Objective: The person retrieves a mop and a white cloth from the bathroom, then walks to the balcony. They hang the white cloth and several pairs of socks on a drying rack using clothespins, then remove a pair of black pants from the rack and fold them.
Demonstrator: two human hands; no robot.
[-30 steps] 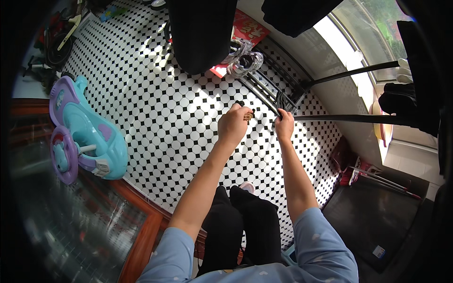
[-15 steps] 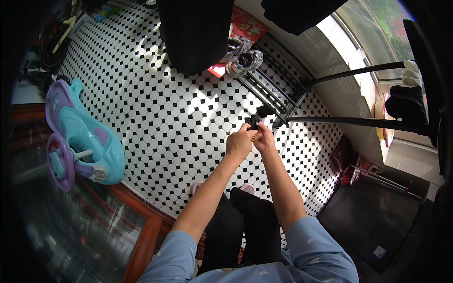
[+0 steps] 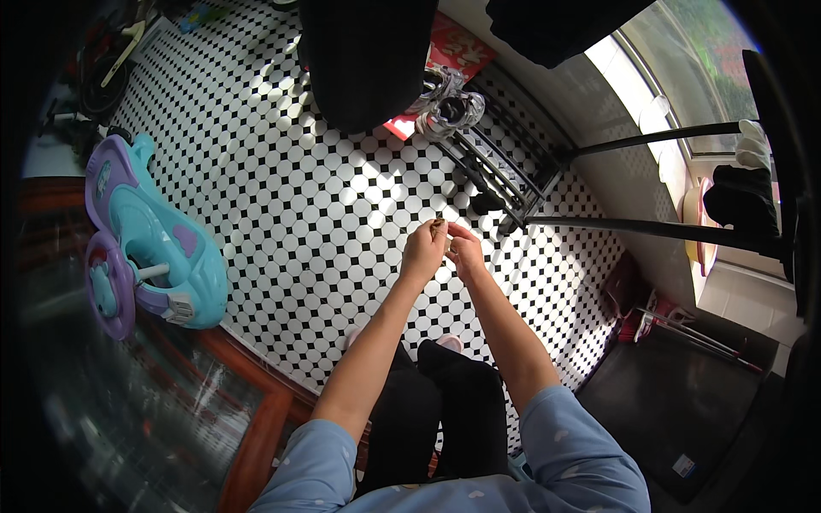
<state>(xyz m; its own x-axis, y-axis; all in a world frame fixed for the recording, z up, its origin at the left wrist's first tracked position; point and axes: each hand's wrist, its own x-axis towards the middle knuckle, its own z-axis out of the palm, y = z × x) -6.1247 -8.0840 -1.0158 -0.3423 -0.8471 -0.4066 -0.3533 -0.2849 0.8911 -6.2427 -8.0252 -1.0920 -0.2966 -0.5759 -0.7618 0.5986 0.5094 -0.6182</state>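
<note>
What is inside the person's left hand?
A small brownish item shows at the top of the left hand. The curled fingers cover the rest, so its shape is unclear.

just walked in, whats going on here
A person in a light blue top stands on a black-and-white tiled floor, with a small brownish thing in the left grip. The right grip is close beside it, fingers bent; whether it also holds anything cannot be made out. A black metal rack stands ahead to the right, dark cloth hangs ahead, and a turquoise-and-purple ride-on toy stands to the left.
</note>
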